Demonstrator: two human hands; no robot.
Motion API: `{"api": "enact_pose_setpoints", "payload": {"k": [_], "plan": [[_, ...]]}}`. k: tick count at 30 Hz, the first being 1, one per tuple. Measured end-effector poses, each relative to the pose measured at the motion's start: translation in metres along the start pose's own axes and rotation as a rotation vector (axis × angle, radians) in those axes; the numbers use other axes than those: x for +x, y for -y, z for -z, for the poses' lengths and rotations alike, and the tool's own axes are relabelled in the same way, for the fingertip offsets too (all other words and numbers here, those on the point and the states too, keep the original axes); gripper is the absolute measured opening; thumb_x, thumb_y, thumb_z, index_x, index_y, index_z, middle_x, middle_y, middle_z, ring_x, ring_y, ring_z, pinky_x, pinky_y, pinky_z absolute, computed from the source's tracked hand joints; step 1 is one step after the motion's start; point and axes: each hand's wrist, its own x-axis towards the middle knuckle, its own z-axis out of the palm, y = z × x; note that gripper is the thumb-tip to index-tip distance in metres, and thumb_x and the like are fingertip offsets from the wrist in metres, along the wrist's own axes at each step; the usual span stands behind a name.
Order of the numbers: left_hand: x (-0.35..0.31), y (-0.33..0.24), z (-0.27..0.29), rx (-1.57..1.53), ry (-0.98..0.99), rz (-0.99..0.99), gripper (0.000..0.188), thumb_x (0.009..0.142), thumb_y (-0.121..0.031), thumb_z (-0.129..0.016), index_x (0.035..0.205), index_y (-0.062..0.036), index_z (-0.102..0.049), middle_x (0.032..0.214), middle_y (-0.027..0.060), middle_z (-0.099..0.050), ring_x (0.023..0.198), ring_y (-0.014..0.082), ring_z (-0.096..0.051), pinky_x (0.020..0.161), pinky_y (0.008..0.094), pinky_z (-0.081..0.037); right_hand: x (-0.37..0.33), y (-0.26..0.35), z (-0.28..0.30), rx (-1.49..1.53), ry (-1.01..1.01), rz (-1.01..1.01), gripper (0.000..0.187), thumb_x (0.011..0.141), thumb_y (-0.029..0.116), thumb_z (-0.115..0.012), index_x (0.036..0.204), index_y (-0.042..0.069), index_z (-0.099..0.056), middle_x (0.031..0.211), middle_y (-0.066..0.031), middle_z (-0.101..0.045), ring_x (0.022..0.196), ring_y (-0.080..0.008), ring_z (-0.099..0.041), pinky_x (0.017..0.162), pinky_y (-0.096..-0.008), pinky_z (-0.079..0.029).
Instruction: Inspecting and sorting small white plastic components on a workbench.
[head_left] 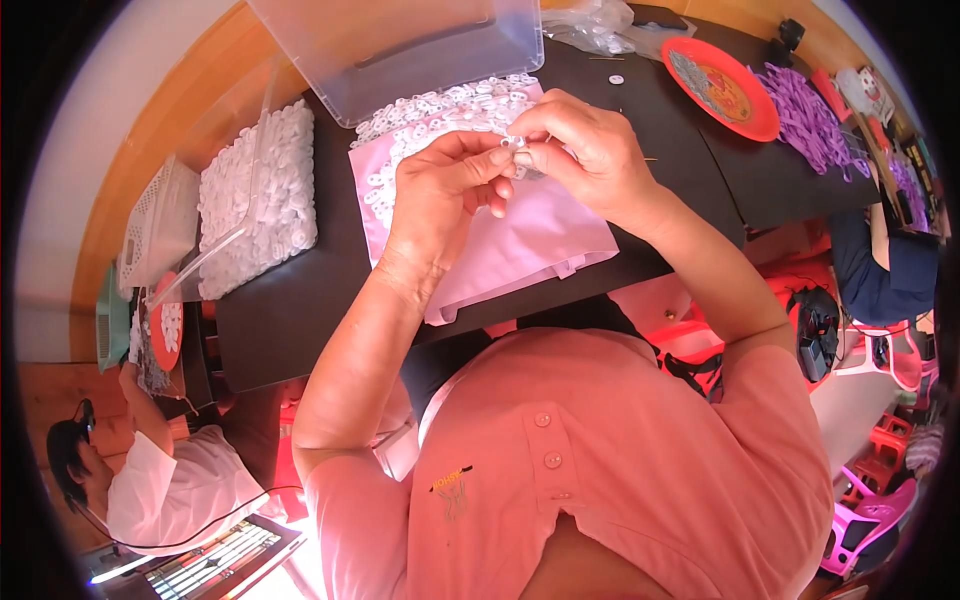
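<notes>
Above the pink cloth (520, 235) on the black table (300, 300), your left hand (440, 195) curls nearly closed, fingertips pinching a small white plastic piece (514, 143). Your right hand (585, 150) pinches it too, fingers bent tight, near the white heap (440, 110).

head view: worn on the person's head, left of a pair | faces steeply down over the chest onto the black worktop (300, 300) | close, near edge at the body | fisheye bends edges toward the rim
</notes>
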Motion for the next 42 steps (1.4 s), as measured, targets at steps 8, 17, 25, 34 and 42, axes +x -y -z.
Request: {"api": "enact_pose_setpoints", "payload": {"k": [8, 17, 25, 34, 42], "plan": [[-0.006, 0.004, 0.003, -0.058, -0.045, -0.015, 0.016, 0.093, -0.010, -0.061, 0.102, 0.0043, -0.062, 0.082, 0.0098, -0.064, 0.067, 0.0184, -0.059, 0.057, 0.0300, -0.046, -0.002, 0.007, -0.018, -0.091, -0.117, -0.010, 0.016, 0.076, -0.001, -0.067, 0.087, 0.007, -0.059, 0.075, -0.0069, -0.059, 0.067, -0.0233, -0.064, 0.058, -0.0324, -0.050], [0.006, 0.002, 0.028, -0.117, -0.128, -0.002, 0.012, 0.087, -0.005, -0.063, 0.091, 0.0057, -0.063, 0.075, 0.0112, -0.062, 0.060, 0.0177, -0.057, 0.049, 0.0300, -0.044, 0.000, -0.017, 0.009, -0.199, 0.176, -0.269, 0.009, 0.081, 0.000, -0.064, 0.089, 0.002, -0.062, 0.080, -0.0065, -0.063, 0.067, -0.0165, -0.062, 0.061, -0.0282, -0.047], [0.000, 0.015, 0.032, -0.049, -0.155, -0.043, 0.010, 0.087, -0.003, -0.065, 0.094, 0.0047, -0.064, 0.077, 0.0101, -0.064, 0.060, 0.0155, -0.058, 0.050, 0.0278, -0.044, -0.017, -0.027, 0.007, -0.421, 0.436, -0.229, 0.005, 0.077, 0.008, -0.064, 0.082, 0.009, -0.062, 0.082, -0.0048, -0.063, 0.079, -0.0283, -0.063, 0.065, -0.0420, -0.049], [-0.006, 0.029, 0.023, 0.029, -0.084, -0.018, 0.009, 0.086, 0.000, -0.068, 0.093, 0.0041, -0.064, 0.074, 0.0070, -0.063, 0.058, 0.0114, -0.058, 0.045, 0.0222, -0.044, -0.025, -0.035, 0.004, -0.454, 0.503, -0.230, 0.007, 0.076, 0.006, -0.062, 0.083, 0.008, -0.062, 0.083, -0.0059, -0.060, 0.083, -0.0299, -0.061, 0.066, -0.0431, -0.048], [-0.004, 0.032, 0.025, 0.058, -0.069, -0.007, 0.008, 0.085, 0.001, -0.068, 0.091, 0.0036, -0.063, 0.073, 0.0062, -0.063, 0.057, 0.0107, -0.057, 0.044, 0.0216, -0.043, -0.027, -0.037, 0.004, -0.349, 0.330, -0.221, 0.010, 0.077, 0.004, -0.062, 0.085, 0.009, -0.063, 0.086, -0.0075, -0.064, 0.083, -0.0299, -0.063, 0.067, -0.0416, -0.049]]}}
